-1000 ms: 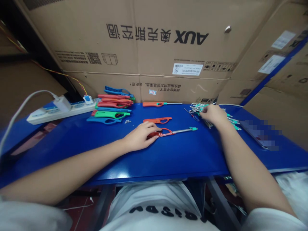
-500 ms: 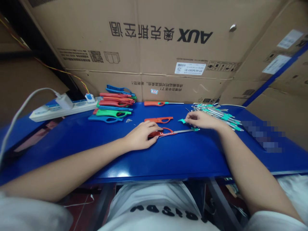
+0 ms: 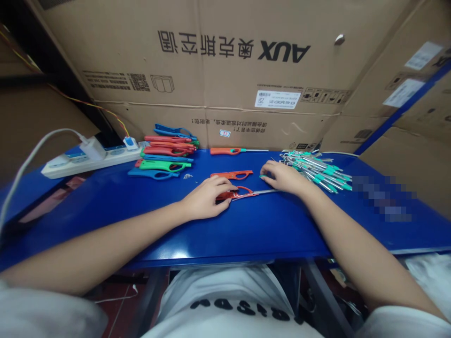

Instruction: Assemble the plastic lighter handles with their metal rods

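Observation:
My left hand [image 3: 206,197] rests on the blue table [image 3: 246,230], its fingers pressed down on the red handle of a half-built lighter [image 3: 237,192]. The lighter's metal rod [image 3: 264,191] runs right, under my right hand [image 3: 282,177]. My right hand lies over the rod's far end, fingers curled around a small teal part [image 3: 262,176]. A separate red handle shell [image 3: 232,175] lies just behind the lighter.
A stack of red, green and blue handle shells [image 3: 165,157] lies at the back left, beside a white power strip [image 3: 88,159]. A finished lighter [image 3: 236,150] lies by the cardboard boxes [image 3: 225,70]. A pile of teal-tipped metal rods [image 3: 319,171] sits at the right.
My right hand left the pile of rods at the right and came left with a small teal part to the tip of the lighter's rod. My left hand stayed put.

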Demonstrator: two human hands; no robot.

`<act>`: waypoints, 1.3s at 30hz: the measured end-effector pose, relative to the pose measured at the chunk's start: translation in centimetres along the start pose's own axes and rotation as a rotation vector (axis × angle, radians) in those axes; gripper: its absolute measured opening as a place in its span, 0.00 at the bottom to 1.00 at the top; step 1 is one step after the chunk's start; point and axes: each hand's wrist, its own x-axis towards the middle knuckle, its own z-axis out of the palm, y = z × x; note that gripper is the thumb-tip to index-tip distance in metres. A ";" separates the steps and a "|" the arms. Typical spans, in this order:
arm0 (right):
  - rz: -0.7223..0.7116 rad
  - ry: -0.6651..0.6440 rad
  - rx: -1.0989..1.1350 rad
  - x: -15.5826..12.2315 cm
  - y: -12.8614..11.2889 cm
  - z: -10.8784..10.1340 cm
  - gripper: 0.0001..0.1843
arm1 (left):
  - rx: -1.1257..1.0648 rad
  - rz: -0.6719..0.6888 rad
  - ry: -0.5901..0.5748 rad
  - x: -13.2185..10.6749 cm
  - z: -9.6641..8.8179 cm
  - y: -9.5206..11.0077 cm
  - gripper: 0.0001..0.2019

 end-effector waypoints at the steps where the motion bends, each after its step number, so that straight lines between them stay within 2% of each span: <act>1: -0.027 -0.007 0.038 0.1 0.0 0.2 0.06 | -0.002 0.000 0.001 0.0 0.0 0.0 0.18; 3: -0.058 0.004 0.157 0.2 0.0 0.4 0.04 | -0.005 -0.001 -0.002 0.0 0.0 0.1 0.18; 6: 0.000 0.062 0.322 0.1 0.0 0.4 0.07 | -0.006 -0.001 -0.012 0.0 -0.1 0.1 0.18; 8: 0.066 0.069 0.339 0.1 0.0 0.2 0.09 | -0.008 -0.003 -0.015 0.0 -0.1 0.2 0.18; 11: 0.120 -0.005 0.263 -0.2 0.3 -0.1 0.10 | -0.015 -0.005 -0.012 0.0 -0.1 0.1 0.17; 16: -0.056 -0.144 0.330 -0.7 1.2 -0.8 0.15 | -0.036 0.014 -0.001 0.1 0.3 -0.5 0.15; 20: -0.113 -0.124 0.300 -0.6 1.3 -0.7 0.11 | -0.067 0.015 -0.001 0.2 0.5 -0.9 0.16; 27: -0.262 -0.002 0.413 -0.4 -1.5 -0.8 0.11 | -0.149 -0.089 0.076 0.1 0.8 -0.9 0.17; 32: -0.372 -0.072 0.442 -0.7 -3.7 -0.8 0.07 | -0.195 -0.113 0.101 0.1 0.8 -0.6 0.14; 39: -0.370 -0.067 0.382 -0.3 -4.5 0.5 0.07 | -0.204 -0.160 0.105 0.1 0.8 -0.4 0.11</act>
